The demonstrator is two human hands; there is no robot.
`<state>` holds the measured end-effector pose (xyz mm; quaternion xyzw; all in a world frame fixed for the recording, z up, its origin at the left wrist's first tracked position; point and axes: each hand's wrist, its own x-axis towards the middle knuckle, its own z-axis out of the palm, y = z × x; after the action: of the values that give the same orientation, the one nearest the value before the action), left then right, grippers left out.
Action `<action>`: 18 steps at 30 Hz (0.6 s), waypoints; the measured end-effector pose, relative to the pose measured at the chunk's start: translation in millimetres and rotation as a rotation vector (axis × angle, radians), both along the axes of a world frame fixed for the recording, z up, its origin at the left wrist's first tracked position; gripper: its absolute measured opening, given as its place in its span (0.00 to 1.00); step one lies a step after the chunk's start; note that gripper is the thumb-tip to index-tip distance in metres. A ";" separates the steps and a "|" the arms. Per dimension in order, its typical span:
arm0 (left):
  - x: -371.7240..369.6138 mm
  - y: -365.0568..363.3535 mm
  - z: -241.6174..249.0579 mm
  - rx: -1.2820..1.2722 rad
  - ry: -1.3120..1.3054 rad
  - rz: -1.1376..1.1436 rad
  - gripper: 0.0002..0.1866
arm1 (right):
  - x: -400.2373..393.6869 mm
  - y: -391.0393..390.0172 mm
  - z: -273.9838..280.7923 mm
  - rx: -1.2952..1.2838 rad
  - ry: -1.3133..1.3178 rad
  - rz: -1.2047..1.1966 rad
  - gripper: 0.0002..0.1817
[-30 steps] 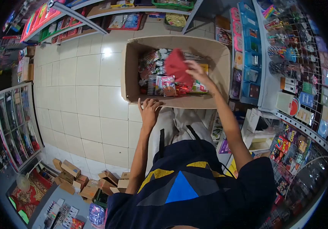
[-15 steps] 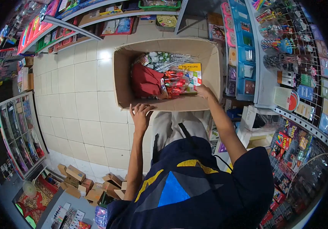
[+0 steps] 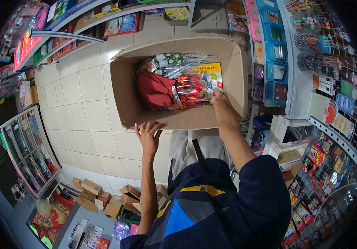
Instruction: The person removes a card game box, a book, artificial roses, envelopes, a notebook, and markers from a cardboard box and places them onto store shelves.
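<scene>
Pale floor tiles point(image 3: 97, 112) are supporting an open cardboard box point(image 3: 186, 120). Inside, the right hand point(image 3: 221, 104) is touching the MATEMATIKA book point(image 3: 213, 70); its fingertips are partly hiding, leaving me unable to confirm a pinch. The left hand point(image 3: 149, 135), fingers spread, is resting at the near rim. Red cloth point(image 3: 155, 92) is lying leftward. Stocked shelves point(image 3: 91, 23) are standing beyond.

There are two hands point(image 3: 149, 133) point(image 3: 218, 98), one large cardboard box point(image 3: 124, 91), one red bundle point(image 3: 154, 89) and one MATEMATIKA book point(image 3: 215, 74).
</scene>
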<state>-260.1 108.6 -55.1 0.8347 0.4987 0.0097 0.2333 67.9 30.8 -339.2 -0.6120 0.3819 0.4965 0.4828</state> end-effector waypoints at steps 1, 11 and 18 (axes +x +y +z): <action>-0.6 0.8 -1.7 0.001 0.003 0.002 0.15 | 0.5 0.5 -3.5 0.006 -0.004 -0.011 0.21; -3.5 -0.1 -1.5 0.003 0.006 0.016 0.14 | 0.2 7.1 -8.3 0.012 -0.063 -0.114 0.22; -8.2 -0.5 -3.1 0.047 -0.021 -0.016 0.13 | 1.2 19.1 -1.1 0.000 -0.207 -0.118 0.24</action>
<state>-268.3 108.2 -58.1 0.8438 0.4891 0.0281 0.2189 69.1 49.9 -340.3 -0.6364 0.3654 0.4011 0.5482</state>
